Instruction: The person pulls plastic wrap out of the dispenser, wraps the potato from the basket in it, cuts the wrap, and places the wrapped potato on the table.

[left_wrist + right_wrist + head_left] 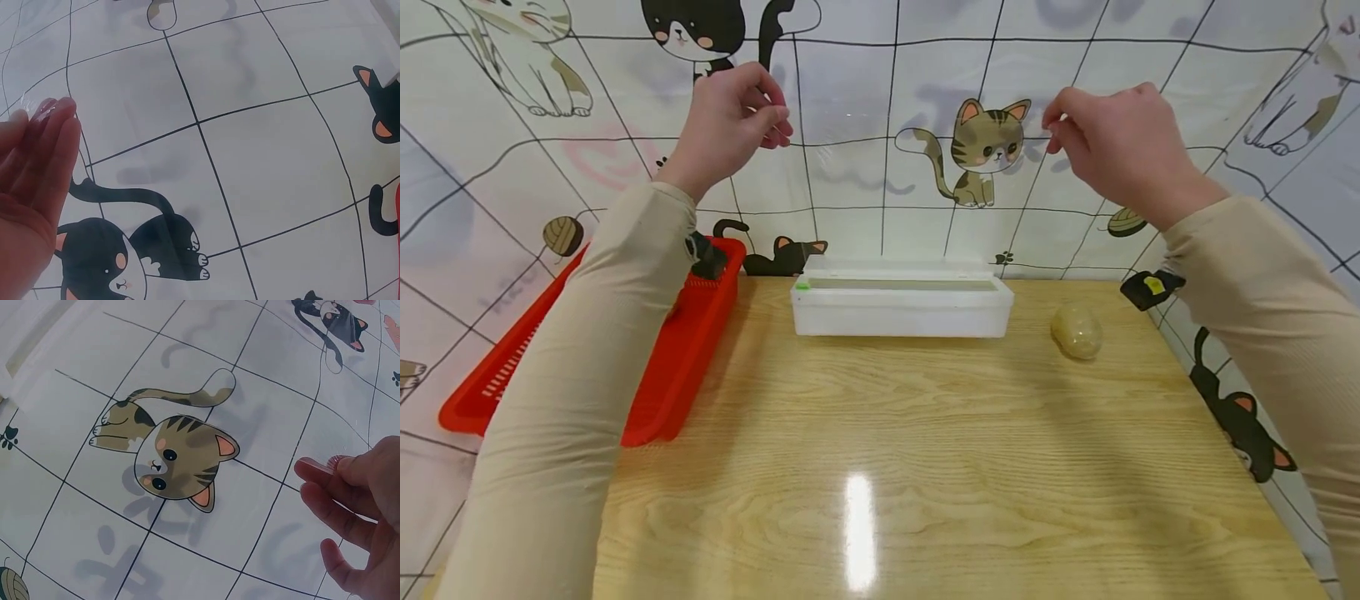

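My left hand (733,117) and right hand (1116,142) are raised well above the table, apart, in front of the patterned backdrop. Each pinches clear plastic film between thumb and fingers. In the left wrist view, shiny bits of film (45,111) show at the left fingertips. The right wrist view shows a gathered, see-through edge of film (334,464) under the right thumb. The rest of the film is nearly invisible. Below and between the hands stands a long white box (901,318), its lid raised at the back and a green piece at its left end.
A roundish, yellowish thing with a glossy surface (1077,332) lies right of the box. At the left, a red plastic basket (700,367) is partly hidden by my left sleeve. The wooden table (925,433) meets a cat-patterned sheet (850,179) at the back and sides.
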The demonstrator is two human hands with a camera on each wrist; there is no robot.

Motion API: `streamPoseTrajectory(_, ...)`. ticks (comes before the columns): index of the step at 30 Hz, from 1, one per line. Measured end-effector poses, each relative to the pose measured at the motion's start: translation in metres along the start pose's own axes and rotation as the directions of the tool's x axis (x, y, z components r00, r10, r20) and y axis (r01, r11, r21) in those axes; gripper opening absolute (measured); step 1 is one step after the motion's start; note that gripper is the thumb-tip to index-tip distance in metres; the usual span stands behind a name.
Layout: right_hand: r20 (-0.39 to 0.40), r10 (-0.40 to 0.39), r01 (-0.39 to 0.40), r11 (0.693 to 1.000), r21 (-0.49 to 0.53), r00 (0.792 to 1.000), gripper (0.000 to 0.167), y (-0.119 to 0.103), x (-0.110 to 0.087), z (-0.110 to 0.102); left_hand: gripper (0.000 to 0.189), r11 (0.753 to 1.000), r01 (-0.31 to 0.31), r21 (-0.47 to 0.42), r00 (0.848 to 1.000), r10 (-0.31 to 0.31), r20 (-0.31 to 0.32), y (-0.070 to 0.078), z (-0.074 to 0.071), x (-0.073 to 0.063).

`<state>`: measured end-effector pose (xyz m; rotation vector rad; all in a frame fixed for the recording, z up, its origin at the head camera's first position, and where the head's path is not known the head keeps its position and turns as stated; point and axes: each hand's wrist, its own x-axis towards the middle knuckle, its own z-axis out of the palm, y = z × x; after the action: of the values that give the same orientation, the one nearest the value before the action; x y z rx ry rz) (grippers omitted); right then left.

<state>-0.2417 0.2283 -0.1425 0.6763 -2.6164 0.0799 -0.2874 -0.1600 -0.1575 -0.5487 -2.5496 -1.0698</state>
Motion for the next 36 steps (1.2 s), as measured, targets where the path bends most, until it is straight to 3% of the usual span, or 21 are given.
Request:
streamPoseTrajectory(4,-0.001,-0.039,0.039,0.999,0.004,0.999,0.022,-0.001,-0.007,-0.004,0.023,1.0,-0.016,0.002,0.999,0.016,0.045,0.004,-0.004,-0.006)
streamPoseTrajectory(11,-0.005,-0.187,0.187,0.979,0.079,0.982,0.014,0.0,-0.028,-0.007,0.015,0.998,-0.016,-0.063,0.99,0.024,0.138,0.012,-0.009,-0.026)
streamPoseTrajectory(16,-0.006,-0.2,0.198,0.965,0.172,0.98,0.016,0.003,-0.042,-0.008,0.012,0.993,-0.034,-0.109,0.984,0.052,0.17,0.018,-0.011,-0.04)
streamPoseTrajectory(20,-0.014,-0.238,0.233,0.936,0.264,0.971,0.018,0.005,-0.053,-0.006,0.01,0.988,-0.041,-0.149,0.97,0.075,0.23,0.023,-0.011,-0.053)
streamPoseTrajectory(24,-0.026,-0.27,0.26,0.891,0.372,0.963,0.019,0.002,-0.069,-0.006,0.01,0.979,-0.051,-0.196,0.947,0.109,0.3,0.025,-0.01,-0.067)
streamPoseTrajectory(27,-0.032,-0.306,0.288,0.852,0.438,0.952,0.02,-0.002,-0.082,-0.005,0.011,0.973,-0.074,-0.22,0.922,0.151,0.357,0.024,-0.01,-0.077)
streamPoseTrajectory(31,-0.053,-0.402,0.363,0.754,0.548,0.914,0.024,-0.007,-0.1,0.0,0.014,0.971,-0.082,-0.223,0.873,0.178,0.454,0.021,-0.009,-0.095)
streamPoseTrajectory(34,-0.065,-0.475,0.405,0.662,0.63,0.878,0.029,-0.011,-0.113,0.007,0.014,0.959,-0.056,-0.277,0.814,0.205,0.543,0.016,-0.007,-0.111)
streamPoseTrajectory(36,-0.053,-0.505,0.4,0.611,0.683,0.861,0.034,-0.015,-0.122,0.012,0.012,0.943,-0.039,-0.331,0.757,0.244,0.606,0.012,-0.004,-0.122)
